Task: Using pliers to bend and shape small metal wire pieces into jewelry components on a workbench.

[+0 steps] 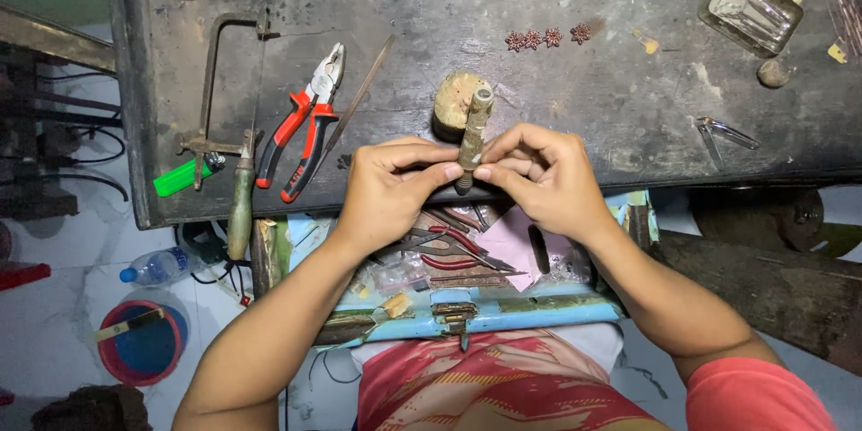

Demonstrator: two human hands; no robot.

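Observation:
A tapered brownish metal rod point(473, 130) leans against a round wooden block point(453, 101) at the front edge of the dark workbench point(557, 90). My left hand point(388, 189) and my right hand point(543, 175) meet at the rod's lower end, fingertips pinching it from both sides. Whatever small piece sits between the fingertips is hidden. Several small reddish flower-shaped pieces point(545, 37) lie further back on the bench.
Red-handled pliers point(303, 126), a thin file point(359, 94), a jeweller's saw frame point(220, 81) and a green lighter point(184, 177) lie at the left. A glass dish point(750, 11) and tweezers point(723, 135) lie at the right. An open blue drawer point(485, 305) with small pliers sits under my hands.

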